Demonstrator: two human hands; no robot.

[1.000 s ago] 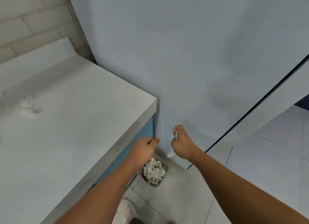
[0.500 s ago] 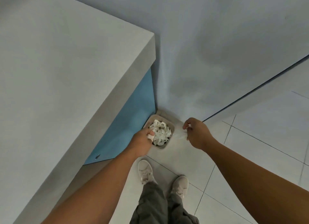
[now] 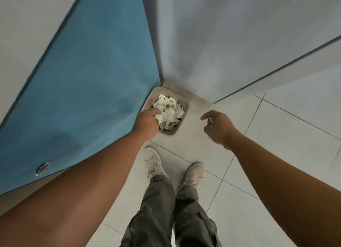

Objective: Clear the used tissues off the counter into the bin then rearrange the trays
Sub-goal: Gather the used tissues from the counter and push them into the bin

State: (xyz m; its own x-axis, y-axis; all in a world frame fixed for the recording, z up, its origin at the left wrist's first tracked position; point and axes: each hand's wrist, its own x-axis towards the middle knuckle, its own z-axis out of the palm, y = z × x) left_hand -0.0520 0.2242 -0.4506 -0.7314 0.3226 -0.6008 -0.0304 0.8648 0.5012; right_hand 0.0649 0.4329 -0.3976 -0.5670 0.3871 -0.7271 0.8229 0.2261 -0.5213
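step: binning | my left hand [image 3: 147,122] clutches a tissue wad [image 3: 159,117], bin [image 3: 186,106] directly beneath it | right hand [image 3: 218,126] slack, empty, bin to its left | I'd uncurl squarely over the heap [image 3: 171,110] so nothing spills onto the floor [image 3: 276,136]

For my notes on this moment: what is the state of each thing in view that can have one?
Left hand, grips a crumpled tissue over the bin.
Right hand, relaxed, holds nothing.
Bin, open top, heaped with used tissues.
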